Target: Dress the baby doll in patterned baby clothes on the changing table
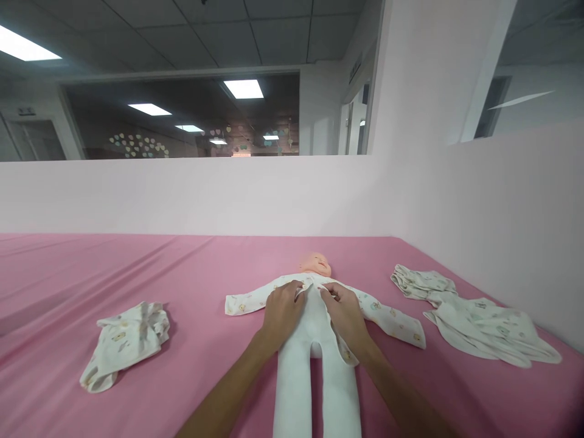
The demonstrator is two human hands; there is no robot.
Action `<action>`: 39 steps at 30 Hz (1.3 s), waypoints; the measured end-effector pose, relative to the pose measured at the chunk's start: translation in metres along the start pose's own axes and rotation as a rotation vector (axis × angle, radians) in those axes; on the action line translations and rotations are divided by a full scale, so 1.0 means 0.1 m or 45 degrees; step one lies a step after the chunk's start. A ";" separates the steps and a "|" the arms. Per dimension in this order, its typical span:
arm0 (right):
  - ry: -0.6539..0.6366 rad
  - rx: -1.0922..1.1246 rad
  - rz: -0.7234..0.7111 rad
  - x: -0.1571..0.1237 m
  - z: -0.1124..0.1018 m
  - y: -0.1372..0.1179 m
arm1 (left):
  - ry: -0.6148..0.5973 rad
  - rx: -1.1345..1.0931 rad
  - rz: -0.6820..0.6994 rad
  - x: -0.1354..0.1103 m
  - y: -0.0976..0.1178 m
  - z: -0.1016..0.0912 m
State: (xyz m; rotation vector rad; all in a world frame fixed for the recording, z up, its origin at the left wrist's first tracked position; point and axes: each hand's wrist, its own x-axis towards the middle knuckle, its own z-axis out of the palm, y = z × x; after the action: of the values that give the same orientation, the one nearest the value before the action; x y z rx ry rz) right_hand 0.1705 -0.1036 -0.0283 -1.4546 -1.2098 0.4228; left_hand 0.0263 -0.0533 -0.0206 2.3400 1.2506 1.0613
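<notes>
left hand (286, 304) and right hand (344, 309), equally near, pinch shirt (395, 323) edges; doll (314, 322) lies beneath, long axis away, head (316, 264) beyond.

Doll's head (314, 264): smooth, plastic-looking, with a faint sheen; legs (294, 389): white, matt, evenly smooth. Shirt (390, 316): thin, matt printed cloth. Left garment (130, 337) and right garments (493, 331): similar matt cloth, wrinkled. Sheet (201, 334): pink matt cloth, creased at left. Far wall (205, 194): smooth, matt. Far window (177, 115): glossy glass.
</notes>
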 end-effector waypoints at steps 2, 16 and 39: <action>-0.019 0.015 0.001 0.01 0.00 0.02 | 0.011 0.039 0.040 0.01 -0.01 0.01; 0.027 0.042 0.031 -0.03 0.00 -0.08 | 0.070 0.266 0.255 0.01 -0.07 0.12; -0.058 0.168 -0.058 -0.13 0.09 -0.13 | -0.070 0.499 0.352 -0.03 0.00 0.12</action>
State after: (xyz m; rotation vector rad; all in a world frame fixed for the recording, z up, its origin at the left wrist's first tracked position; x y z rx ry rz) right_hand 0.1525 -0.1120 -0.0236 -1.3081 -1.2257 0.4975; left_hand 0.0339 -0.0544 -0.0305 2.8851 1.2310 0.8826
